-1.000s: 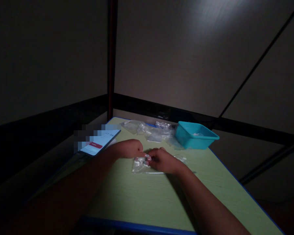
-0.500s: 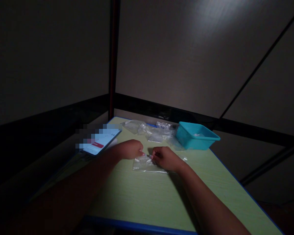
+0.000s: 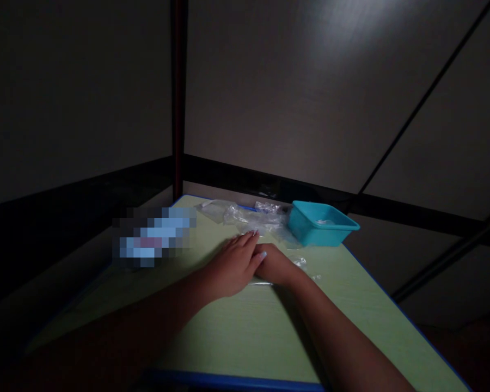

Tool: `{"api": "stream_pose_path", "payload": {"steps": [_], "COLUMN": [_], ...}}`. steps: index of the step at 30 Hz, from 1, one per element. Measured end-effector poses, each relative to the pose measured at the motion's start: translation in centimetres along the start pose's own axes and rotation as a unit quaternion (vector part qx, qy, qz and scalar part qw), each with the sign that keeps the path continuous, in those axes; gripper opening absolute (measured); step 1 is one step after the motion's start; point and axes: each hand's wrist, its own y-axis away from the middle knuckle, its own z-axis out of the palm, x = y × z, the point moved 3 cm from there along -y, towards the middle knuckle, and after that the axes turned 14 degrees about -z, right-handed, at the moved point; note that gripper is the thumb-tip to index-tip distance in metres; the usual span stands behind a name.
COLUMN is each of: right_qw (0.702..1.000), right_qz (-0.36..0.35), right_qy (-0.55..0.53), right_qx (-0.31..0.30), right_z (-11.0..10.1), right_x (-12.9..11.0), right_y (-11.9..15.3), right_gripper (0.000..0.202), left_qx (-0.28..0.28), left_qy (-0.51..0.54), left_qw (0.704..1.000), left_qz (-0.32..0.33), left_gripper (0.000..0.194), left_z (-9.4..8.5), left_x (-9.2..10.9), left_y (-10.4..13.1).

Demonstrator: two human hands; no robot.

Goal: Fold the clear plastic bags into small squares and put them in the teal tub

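A clear plastic bag [image 3: 299,263] lies on the light green tabletop, largely covered by my two hands. Stretched out over it with its back upward, my left hand [image 3: 234,264] has its fingers lying forward, and its thumb rests against my right hand. My right hand [image 3: 274,263] is low over the bag, its back toward me. Its fingers are hidden, so I cannot tell what they hold. More crumpled clear plastic bags [image 3: 249,218] lie just beyond my hands.
A turquoise plastic basket [image 3: 320,234] stands at the back right, with something pale inside. At the left is a blurred-out phone [image 3: 157,234]. The green table [image 3: 237,337] has a blue edge and sits against dark panel walls.
My left hand has gone from a pinch beside my right hand to lying flat over the bag, touching my right hand. The view has shifted slightly.
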Motion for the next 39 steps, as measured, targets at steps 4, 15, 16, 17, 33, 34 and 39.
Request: {"api": "stream_pose_path", "payload": {"steps": [4, 15, 16, 17, 33, 34, 39], "right_qw": [0.999, 1.000, 1.000, 0.999, 0.984, 0.981, 0.986], "right_qz": [-0.024, -0.001, 0.001, 0.002, 0.060, 0.061, 0.071], "right_qy": [0.035, 0.029, 0.030, 0.031, -0.169, -0.184, -0.148], "right_qx": [-0.015, 0.006, 0.007, 0.008, -0.011, -0.009, 0.015], "right_z": [-0.1, -0.3, -0.3, -0.4, -3.3, -3.4, -3.7], "right_x": [0.0, -0.3, -0.3, -0.4, 2.5, 2.5, 3.0], "right_y": [0.0, -0.1, 0.0, 0.0, 2.1, 2.2, 2.5], "right_gripper": [0.032, 0.030, 0.029, 0.027, 0.021, 0.023, 0.021], "left_qx": [-0.055, -0.087, -0.089, -0.090, -0.105, -0.106, -0.109], "left_qy": [0.025, 0.034, 0.035, 0.036, -0.003, -0.007, -0.021], "left_qw": [0.998, 0.989, 0.989, 0.988, 0.990, 0.990, 0.990], "left_qz": [-0.010, -0.115, -0.117, -0.120, -0.093, -0.092, -0.088], "left_gripper": [0.068, 0.070, 0.070, 0.070, 0.070, 0.070, 0.070], "left_z": [1.1, 2.4, 2.6, 2.8, 3.1, 3.1, 3.2], "left_x": [0.8, -0.4, -0.5, -0.7, -0.9, -0.9, -1.0], "left_y": [1.0, -0.2, -0.2, -0.3, 0.1, 0.1, 0.1]}}
